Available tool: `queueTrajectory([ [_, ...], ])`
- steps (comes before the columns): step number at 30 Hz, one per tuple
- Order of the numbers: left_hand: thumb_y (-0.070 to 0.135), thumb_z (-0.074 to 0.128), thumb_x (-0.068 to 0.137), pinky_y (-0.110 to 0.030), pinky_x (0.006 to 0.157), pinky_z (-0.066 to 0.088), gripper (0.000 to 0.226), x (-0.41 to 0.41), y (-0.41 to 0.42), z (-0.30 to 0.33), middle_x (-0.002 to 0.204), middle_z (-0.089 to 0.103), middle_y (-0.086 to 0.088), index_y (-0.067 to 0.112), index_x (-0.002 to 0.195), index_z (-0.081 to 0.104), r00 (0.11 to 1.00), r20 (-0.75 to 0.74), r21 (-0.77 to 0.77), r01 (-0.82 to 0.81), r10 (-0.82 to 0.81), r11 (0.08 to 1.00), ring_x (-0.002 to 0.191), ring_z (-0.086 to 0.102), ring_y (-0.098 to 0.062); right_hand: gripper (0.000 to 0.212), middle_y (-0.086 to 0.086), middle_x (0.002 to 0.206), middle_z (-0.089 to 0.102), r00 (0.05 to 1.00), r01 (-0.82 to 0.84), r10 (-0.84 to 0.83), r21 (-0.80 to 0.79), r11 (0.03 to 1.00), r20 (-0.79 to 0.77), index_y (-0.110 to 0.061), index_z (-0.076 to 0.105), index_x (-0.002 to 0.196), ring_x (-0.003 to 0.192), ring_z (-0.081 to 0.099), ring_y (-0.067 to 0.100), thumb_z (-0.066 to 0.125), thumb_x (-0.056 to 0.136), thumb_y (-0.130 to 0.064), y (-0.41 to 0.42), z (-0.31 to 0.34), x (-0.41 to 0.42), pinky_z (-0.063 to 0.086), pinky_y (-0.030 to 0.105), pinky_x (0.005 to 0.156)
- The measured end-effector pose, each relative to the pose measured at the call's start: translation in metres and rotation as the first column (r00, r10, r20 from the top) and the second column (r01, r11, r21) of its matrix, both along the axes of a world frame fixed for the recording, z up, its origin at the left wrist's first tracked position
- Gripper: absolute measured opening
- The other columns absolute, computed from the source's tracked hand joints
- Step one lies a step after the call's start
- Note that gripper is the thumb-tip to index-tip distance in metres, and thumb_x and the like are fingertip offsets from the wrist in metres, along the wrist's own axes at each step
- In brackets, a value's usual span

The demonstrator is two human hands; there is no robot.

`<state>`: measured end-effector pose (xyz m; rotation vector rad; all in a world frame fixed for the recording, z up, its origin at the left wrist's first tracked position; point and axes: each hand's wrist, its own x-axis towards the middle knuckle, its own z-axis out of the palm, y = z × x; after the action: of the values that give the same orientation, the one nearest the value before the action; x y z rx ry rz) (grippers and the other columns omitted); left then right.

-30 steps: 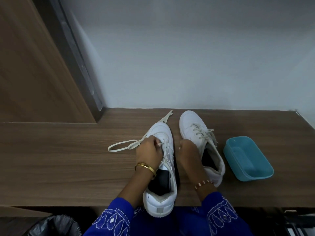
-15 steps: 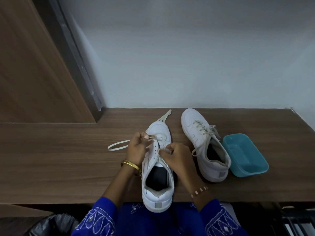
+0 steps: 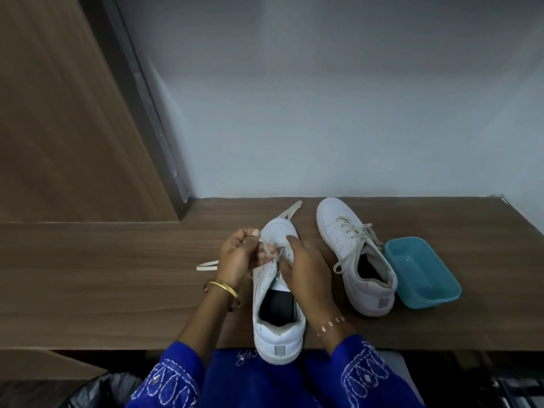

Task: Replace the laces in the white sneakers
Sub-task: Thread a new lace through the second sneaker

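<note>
White leather made up both shoes on the brown wooden counter. The near shoe stood toe-away in the middle, its heel hanging just past the near edge of the counter, its dark insole showing through the open mouth. A cream lace ran across its upper eyelets, only partly threaded. The left hand, a gold bangle at its wrist, was clenched on one strand of that lace beside the left flank of the toe, thumb and fingertips pinched together. A loose loop of the same lace lay flat on the wood to the left of that hand, and another length stretched out beyond the toe toward the far wall. The right hand, with a beaded bracelet at the wrist, lay over the right side of the tongue, fingers curled in against the eyelets; it seemed to grasp the other strand, though the exact grip was hidden behind the knuckles. The second shoe stood to the right and a little farther off, apart from the first, fully laced with its ends trailing loose over the side. Touching or just beside its heel on the right sat a shallow teal plastic tub. Blue embroidered sleeves filled the near edge, and a black bin bag showed at the lower left below the counter.
</note>
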<state>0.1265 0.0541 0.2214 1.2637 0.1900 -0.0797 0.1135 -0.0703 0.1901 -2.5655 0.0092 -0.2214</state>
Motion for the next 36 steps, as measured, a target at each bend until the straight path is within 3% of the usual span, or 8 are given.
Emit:
queueTrajectory([
  [5, 0.006, 0.047, 0.093, -0.019, 0.051, 0.054, 0.021, -0.004, -0.006, -0.012, 0.056, 0.064, -0.001, 0.007, 0.073, 0.053, 0.996, 0.048, 0.021, -0.078, 0.077, 0.997, 0.047, 0.062, -0.007, 0.018, 0.009, 0.093, 0.059, 0.997, -0.060, 0.058, 0.026, 0.998, 0.060, -0.009, 0.068, 0.095, 0.086, 0.056, 0.022, 0.051, 0.090, -0.012, 0.000, 0.001, 0.008, 0.043, 0.031, 0.067],
  [9, 0.010, 0.051, 0.093, -0.012, 0.066, 0.047, 0.014, -0.019, -0.010, -0.043, 0.079, 0.064, -0.003, 0.008, 0.083, 0.062, 0.992, 0.130, 0.365, -0.046, -0.002, 0.930, 0.072, 0.061, -0.004, 0.012, 0.011, 0.081, 0.068, 0.996, 0.002, -0.028, 0.291, 0.957, 0.086, -0.002, 0.068, 0.085, 0.073, 0.061, 0.019, 0.057, 0.088, -0.007, -0.016, 0.014, 0.019, 0.048, 0.029, 0.068],
  [12, 0.019, 0.057, 0.086, -0.010, 0.079, 0.041, 0.025, -0.027, -0.014, -0.063, 0.102, 0.061, -0.006, 0.008, 0.108, 0.062, 0.969, 0.142, 0.653, 0.064, -0.204, 0.755, 0.097, 0.058, -0.021, 0.016, 0.011, 0.081, 0.069, 0.991, 0.010, -0.069, 0.452, 0.892, 0.114, -0.008, 0.065, 0.079, 0.076, 0.064, 0.021, 0.054, 0.086, 0.002, -0.027, 0.036, 0.028, 0.053, 0.035, 0.075],
  [19, 0.017, 0.051, 0.092, -0.019, 0.104, 0.023, 0.047, -0.021, -0.021, -0.064, 0.143, 0.041, -0.010, 0.005, 0.136, 0.039, 0.927, 0.017, 0.896, 0.153, -0.375, 0.417, 0.132, 0.038, -0.022, 0.028, 0.010, 0.077, 0.064, 0.973, -0.105, -0.152, 0.918, 0.382, 0.175, -0.013, 0.048, 0.076, 0.069, 0.065, 0.014, 0.034, 0.093, 0.003, -0.047, 0.113, 0.026, 0.047, 0.018, 0.055],
  [23, 0.017, 0.049, 0.094, -0.021, 0.108, 0.022, 0.046, -0.022, -0.021, -0.066, 0.145, 0.039, -0.010, 0.007, 0.137, 0.040, 0.935, 0.010, 0.869, 0.167, -0.355, 0.466, 0.135, 0.035, -0.020, 0.016, 0.006, 0.068, 0.058, 0.993, -0.071, -0.021, 0.731, 0.679, 0.116, -0.009, 0.054, 0.081, 0.052, 0.054, 0.006, 0.045, 0.093, -0.002, -0.049, 0.086, 0.022, 0.044, 0.019, 0.052],
  [27, 0.019, 0.054, 0.092, -0.022, 0.112, 0.017, 0.044, -0.024, -0.021, -0.070, 0.145, 0.039, -0.009, 0.008, 0.134, 0.045, 0.954, -0.008, 0.756, 0.203, -0.301, 0.623, 0.137, 0.030, -0.020, 0.016, 0.001, 0.066, 0.053, 0.977, 0.101, -0.021, 0.376, 0.921, -0.210, -0.008, 0.058, 0.079, 0.057, 0.047, 0.011, 0.053, 0.091, -0.017, -0.046, 0.043, 0.014, 0.038, 0.018, 0.052],
  [30, 0.035, 0.057, 0.083, -0.037, 0.116, 0.017, 0.054, -0.024, -0.019, -0.076, 0.142, 0.042, -0.004, 0.012, 0.132, 0.048, 0.970, -0.037, 0.617, 0.211, -0.240, 0.759, 0.137, 0.030, -0.018, 0.028, 0.003, 0.058, 0.046, 0.942, 0.019, 0.059, 0.226, 0.974, -0.332, -0.002, 0.056, 0.065, 0.053, 0.043, 0.013, 0.060, 0.085, -0.021, -0.037, 0.018, 0.000, 0.031, 0.020, 0.047],
  [36, 0.012, 0.048, 0.093, -0.027, 0.113, 0.023, 0.033, -0.027, -0.029, -0.087, 0.138, 0.046, -0.006, 0.006, 0.126, 0.054, 0.990, -0.008, 0.533, 0.125, -0.143, 0.837, 0.134, 0.036, -0.019, 0.026, 0.016, 0.071, 0.061, 0.955, 0.025, 0.030, 0.181, 0.983, -0.295, 0.009, 0.063, 0.077, 0.067, 0.052, 0.022, 0.063, 0.081, -0.017, -0.031, 0.005, 0.001, 0.033, 0.025, 0.053],
])
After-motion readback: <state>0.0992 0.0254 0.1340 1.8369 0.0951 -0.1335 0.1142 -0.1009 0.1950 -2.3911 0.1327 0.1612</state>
